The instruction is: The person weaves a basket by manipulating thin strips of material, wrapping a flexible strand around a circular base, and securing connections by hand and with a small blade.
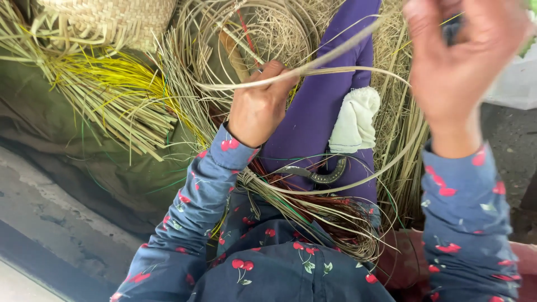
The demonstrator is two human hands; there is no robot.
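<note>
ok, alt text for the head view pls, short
Seen from above, a person's left hand pinches a long pale reed strip that loops toward the raised, blurred right hand. Purple cloth, a white rag and a curved knife lie on the lap, with reed bundles and a woven basket beyond.

Up at the top left sits a woven basket, with a spread of pale and yellow-green straw stalks fanned out below it over an olive cloth. A folded white rag lies on the purple fabric, a dark curved blade just beneath, grey concrete floor at the left
</note>
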